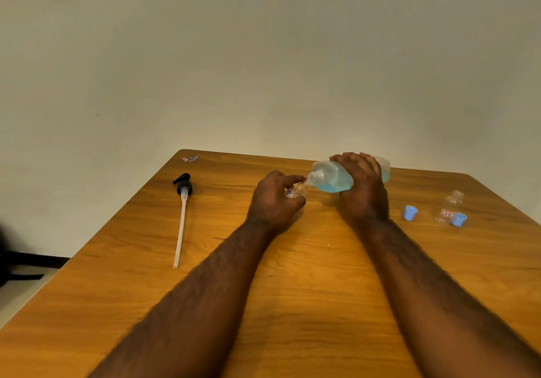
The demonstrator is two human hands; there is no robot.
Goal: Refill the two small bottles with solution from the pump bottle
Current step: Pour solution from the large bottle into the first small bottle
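Centre frame: right grip (361,190) wrapped round pump bottle (333,177), tipped sideways so neck meets small bottle (297,190), pinched tilted in left grip (275,202) to catch pour. Pump head (183,190) lies left on counter (307,289) (off for faster pouring, presumably).

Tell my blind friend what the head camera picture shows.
The right hand tips a big bottle of blue liquid toward a small bottle in the left hand. The pump, another small bottle and two blue caps sit on the table.

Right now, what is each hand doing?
Left hand: closed, holding a small bottle.
Right hand: closed round the tilted pump bottle, its neck at the small bottle's mouth.
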